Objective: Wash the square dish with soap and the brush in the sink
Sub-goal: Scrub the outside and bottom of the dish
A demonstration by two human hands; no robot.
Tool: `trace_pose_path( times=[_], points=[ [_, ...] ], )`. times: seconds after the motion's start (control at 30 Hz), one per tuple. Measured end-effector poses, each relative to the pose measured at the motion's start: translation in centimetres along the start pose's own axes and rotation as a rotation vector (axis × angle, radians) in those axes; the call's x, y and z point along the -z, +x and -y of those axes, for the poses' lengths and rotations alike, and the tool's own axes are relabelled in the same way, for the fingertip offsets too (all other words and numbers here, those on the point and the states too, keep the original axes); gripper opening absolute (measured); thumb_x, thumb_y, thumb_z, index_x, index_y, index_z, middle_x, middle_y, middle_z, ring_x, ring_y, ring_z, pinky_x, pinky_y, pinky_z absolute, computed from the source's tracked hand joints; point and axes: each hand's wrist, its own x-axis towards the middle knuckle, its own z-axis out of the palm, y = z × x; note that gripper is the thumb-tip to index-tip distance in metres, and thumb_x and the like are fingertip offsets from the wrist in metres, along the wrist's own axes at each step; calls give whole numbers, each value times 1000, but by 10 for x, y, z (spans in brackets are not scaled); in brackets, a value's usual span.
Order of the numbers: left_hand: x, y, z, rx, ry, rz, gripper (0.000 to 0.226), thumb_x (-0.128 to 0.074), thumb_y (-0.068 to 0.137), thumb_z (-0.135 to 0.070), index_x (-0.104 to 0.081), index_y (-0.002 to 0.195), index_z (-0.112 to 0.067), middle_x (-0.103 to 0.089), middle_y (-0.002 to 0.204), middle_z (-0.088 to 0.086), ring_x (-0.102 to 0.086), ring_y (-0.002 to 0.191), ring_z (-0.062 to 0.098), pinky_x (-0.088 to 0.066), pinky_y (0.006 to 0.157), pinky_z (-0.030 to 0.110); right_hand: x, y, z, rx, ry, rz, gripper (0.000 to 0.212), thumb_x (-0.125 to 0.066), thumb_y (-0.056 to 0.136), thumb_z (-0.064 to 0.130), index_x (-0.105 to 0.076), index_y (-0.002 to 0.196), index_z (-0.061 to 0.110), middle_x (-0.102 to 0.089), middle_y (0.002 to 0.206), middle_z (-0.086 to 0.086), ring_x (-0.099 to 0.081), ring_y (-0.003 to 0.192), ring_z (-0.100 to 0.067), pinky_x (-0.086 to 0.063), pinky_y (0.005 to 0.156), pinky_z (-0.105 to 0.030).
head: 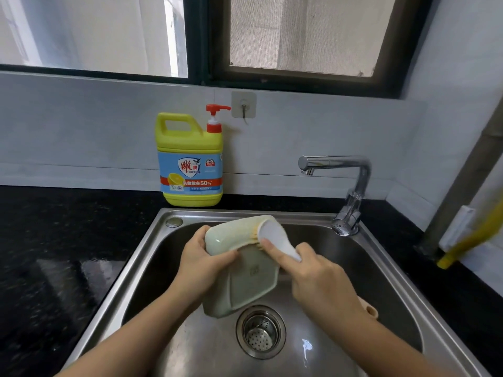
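A pale green square dish is held tilted over the steel sink, its underside facing me. My left hand grips its upper left edge. My right hand is shut on a white-handled brush, whose orange-tinged bristles press against the dish's upper rim. The brush head is motion-blurred. A yellow soap bottle with a red pump stands on the counter behind the sink.
A chrome tap rises at the sink's back right, its spout pointing left. The drain strainer lies below the dish. Black counter flanks both sides. A wall hook hangs above the bottle. A yellow pipe crosses at right.
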Motion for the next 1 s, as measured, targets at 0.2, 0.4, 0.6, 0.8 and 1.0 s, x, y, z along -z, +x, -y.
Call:
trace_pose_path(
  times=[0.2,0.4,0.6,0.8,1.0],
  points=[
    [1,0,-4,-15,-16,-18,38,-71,73,8,-58,93,-22,-63,93,1,-63,86,17,-55,70,31,1,3,-11,-286,4,234,88,-55,83,1,-11,140,52,-34,77,1,-33,49,-17,-30,47,-30],
    [0,1,0,-48,13,40,40,-80,63,-8,-58,95,-21,-65,93,2,-65,85,16,-55,65,26,9,13,6,-141,69,99,88,-70,67,4,-38,139,44,-31,72,3,-40,42,-19,-33,35,-30],
    [0,3,4,-111,145,77,41,-82,59,-16,-60,94,-17,-67,87,2,-65,78,12,-55,63,23,7,14,25,204,3,9,70,-44,74,9,-43,136,42,-46,71,-1,-41,44,-17,-37,36,-26],
    [-2,0,2,-175,244,165,40,-72,49,-33,-55,82,-19,-62,78,0,-61,70,1,-50,58,18,25,31,3,-6,52,190,74,-45,90,18,-9,135,64,-42,82,4,-57,66,-24,-47,59,-35],
    [-5,-3,-4,-135,141,171,40,-75,52,-26,-57,87,-18,-64,85,-1,-64,77,6,-56,64,25,8,26,-36,-450,860,172,81,-69,84,25,-18,136,60,-55,118,20,-54,107,0,-44,94,-28]
  ],
)
